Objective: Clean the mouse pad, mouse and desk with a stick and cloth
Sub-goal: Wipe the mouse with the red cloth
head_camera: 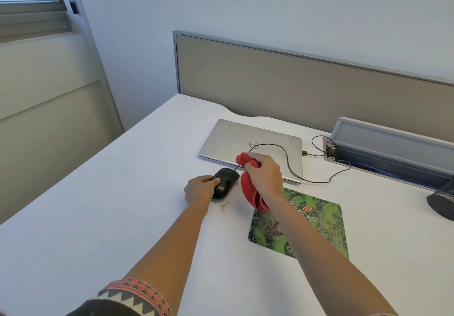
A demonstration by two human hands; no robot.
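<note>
Meanwhile left hand [199, 189] gripped the black mouse [224, 182] on the desk [98, 205], right hand [266, 173] clutched a bunched red cloth [249, 190] just beside it.

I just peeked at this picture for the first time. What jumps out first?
The bright red cloth bunched in the right hand stands out, by the far corner of the green mouse pad. Beside it, the left hand holds a black mouse on the white desk, with crumbs lying close by.
</note>
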